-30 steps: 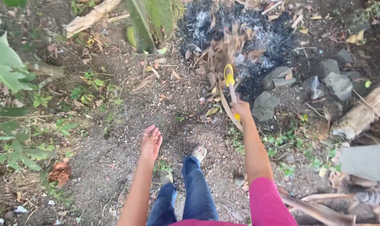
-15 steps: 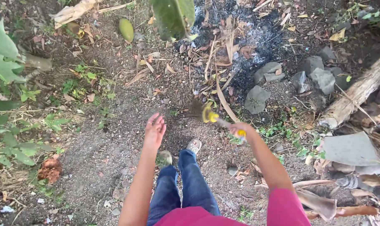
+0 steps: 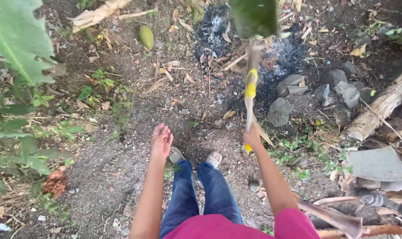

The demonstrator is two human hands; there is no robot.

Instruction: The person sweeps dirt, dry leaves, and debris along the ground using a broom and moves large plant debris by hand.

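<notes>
Outdoors, seen from above, bare dirt ground (image 3: pixel 108 168) is strewn with dry leaves, with green plants along the left edge and a big leaf (image 3: pixel 19 37) in the top left corner. A patch of black and grey ash (image 3: pixel 280 48) lies ahead, with grey stones (image 3: pixel 316 90) just to its right and a pale log (image 3: pixel 378 108) beyond them. The right hand (image 3: pixel 253 136) is closed around a short broom (image 3: pixel 250 93) with a yellow-banded handle, its blurred bristle end stretched forward over the ash. The left hand (image 3: pixel 161 140) hangs empty, fingers loosely spread, above the dirt. Below, blue jeans and two shoes (image 3: pixel 194 156) stand between the arms.
</notes>
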